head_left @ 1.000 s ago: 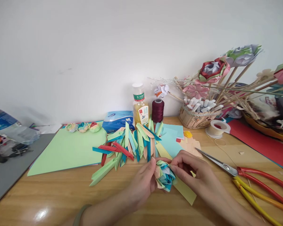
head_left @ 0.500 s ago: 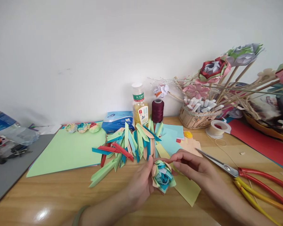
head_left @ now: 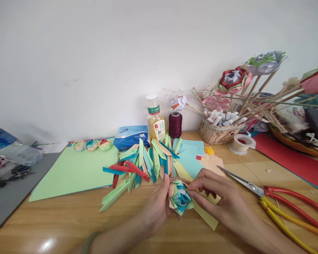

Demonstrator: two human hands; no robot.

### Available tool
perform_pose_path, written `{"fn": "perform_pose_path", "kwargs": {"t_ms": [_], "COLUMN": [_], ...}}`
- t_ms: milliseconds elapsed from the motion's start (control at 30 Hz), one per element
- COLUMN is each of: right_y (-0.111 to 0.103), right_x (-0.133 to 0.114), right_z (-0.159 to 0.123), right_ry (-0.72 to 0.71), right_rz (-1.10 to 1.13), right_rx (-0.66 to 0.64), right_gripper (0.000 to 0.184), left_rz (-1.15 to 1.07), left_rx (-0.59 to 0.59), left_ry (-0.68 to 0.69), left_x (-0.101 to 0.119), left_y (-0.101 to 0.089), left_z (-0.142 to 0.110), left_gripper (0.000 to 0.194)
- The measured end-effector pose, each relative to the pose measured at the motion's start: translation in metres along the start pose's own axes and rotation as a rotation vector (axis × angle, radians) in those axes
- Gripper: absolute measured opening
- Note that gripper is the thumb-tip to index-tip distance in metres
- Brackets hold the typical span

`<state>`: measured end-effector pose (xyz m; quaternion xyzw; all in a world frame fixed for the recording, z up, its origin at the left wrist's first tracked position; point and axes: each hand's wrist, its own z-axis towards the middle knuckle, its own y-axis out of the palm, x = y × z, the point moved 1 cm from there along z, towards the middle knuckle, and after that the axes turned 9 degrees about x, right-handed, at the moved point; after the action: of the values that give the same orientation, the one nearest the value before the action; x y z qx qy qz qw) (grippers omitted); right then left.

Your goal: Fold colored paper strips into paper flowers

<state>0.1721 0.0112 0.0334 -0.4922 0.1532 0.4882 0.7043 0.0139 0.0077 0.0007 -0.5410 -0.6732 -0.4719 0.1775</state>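
Observation:
A folded paper flower (head_left: 182,198), blue in the middle with green and peach outer petals, is held above the table's front. My left hand (head_left: 159,201) grips it from the left, thumb up along its edge and fingers partly hidden behind. Thumb and index finger of my right hand (head_left: 214,194) pinch a petal at the flower's right rim. A yellow paper strip (head_left: 206,215) lies on the table below. Just beyond the hands is a heap of folded paper strips (head_left: 140,162) in green, red, blue and peach.
Large scissors (head_left: 257,188) lie at the right, beside a ribbon spool (head_left: 241,144). Behind stand a purple thread cone (head_left: 175,125), a bottle (head_left: 156,121), a blue tissue pack (head_left: 131,137) and a basket (head_left: 219,132) with paper flowers. Green sheets (head_left: 82,169) lie left.
My right hand has moved slightly left, and its thumb and index finger have closed on the flower's right rim. The flower is turned a little. The view has shifted slightly.

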Motion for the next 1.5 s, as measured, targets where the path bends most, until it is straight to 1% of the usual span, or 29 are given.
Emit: {"fn": "perform_pose_path", "kwargs": {"t_ms": [133,367,467,567,733,867,1000,1067,1167,1267,1500], "right_y": [0.000,0.000,0.000,0.000,0.001,-0.001,-0.001,-0.001,-0.001,-0.002,-0.001], "right_x": [0.002,0.002,0.002,0.004,0.007,0.005,0.002,0.002,0.005,0.006,0.002], "right_z": [0.000,0.000,0.002,0.004,0.008,0.011,0.010,0.009,0.009,0.010,0.014], "right_ry": [0.076,0.108,0.194,0.304,0.468,0.603,0.651,0.666,0.701,0.705,0.631], "right_rz": [-0.004,0.010,0.061,0.164,0.383,0.541,0.648,0.659,0.604,0.575,0.535], "right_rx": [-0.066,-0.133,-0.163,-0.191,-0.257,-0.359,-0.430,-0.414,-0.342,-0.281,-0.272], "right_gripper": [0.011,0.012,0.016,0.020,0.028,0.031,0.031,0.032,0.033,0.033,0.030], "left_rz": [0.044,0.175,0.202,0.197,0.133,0.055,-0.001,-0.021,-0.025,-0.031,-0.094], "left_rx": [0.013,0.051,0.081,0.106,0.067,0.010,-0.002,-0.023,-0.060,-0.059,-0.036], "left_ry": [0.027,0.116,0.132,0.132,0.061,-0.006,-0.097,-0.114,-0.065,-0.052,-0.118], "left_x": [-0.002,-0.004,-0.004,-0.003,-0.001,0.001,0.003,0.004,0.006,0.007,0.004], "left_y": [-0.001,-0.003,-0.004,-0.004,-0.001,0.001,0.002,0.002,0.002,0.003,0.000], "left_z": [0.000,0.000,0.000,-0.001,-0.002,-0.002,-0.001,-0.001,-0.001,-0.002,0.002], "left_gripper": [0.055,0.054,0.053,0.050,0.048,0.049,0.049,0.050,0.050,0.049,0.060]}}
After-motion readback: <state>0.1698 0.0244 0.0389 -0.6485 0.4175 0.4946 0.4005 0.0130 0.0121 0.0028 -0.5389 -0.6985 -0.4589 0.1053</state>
